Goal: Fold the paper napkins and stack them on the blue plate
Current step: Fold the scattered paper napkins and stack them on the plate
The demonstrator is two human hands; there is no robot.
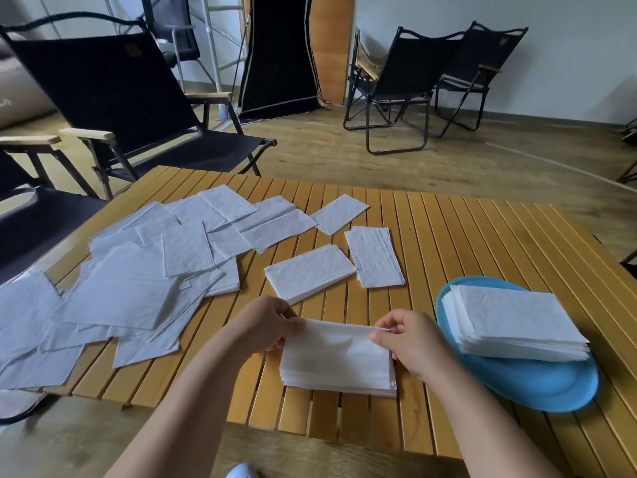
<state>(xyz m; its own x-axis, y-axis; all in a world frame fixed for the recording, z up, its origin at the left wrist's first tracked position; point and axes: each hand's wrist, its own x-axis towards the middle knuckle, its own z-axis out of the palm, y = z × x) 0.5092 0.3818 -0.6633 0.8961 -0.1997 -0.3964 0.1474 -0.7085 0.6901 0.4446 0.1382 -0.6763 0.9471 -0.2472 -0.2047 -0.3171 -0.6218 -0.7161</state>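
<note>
The person's left hand [267, 324] pinched the far left corner of a white paper napkin [336, 343], and the right hand [410, 339] pinched its far right corner, both sets of fingers curled round the raised far edge. That napkin lay on top of a small stack of white folded napkins [339, 377] on the slatted yellow wooden table [482, 236], directly in front of the person.

By the look of it, the folding step was in hand: the top sheet was being doubled over or squared up along its far edge.

At about three o'clock from the hands sat the round blue plate [537, 388], already carrying a tall pile of folded white napkins [513, 326]. From nine to eleven o'clock sprawled a loose heap of unfolded white napkins [120, 291], and at twelve o'clock lay a few separate folded ones [310, 272]. Black folding chairs [113, 98] stood beyond the table.

The next move probably called for pressing the crease flat, then carrying the folded napkin, or the whole small stack, across to the plate and setting it squarely on the pile without tipping it.
</note>
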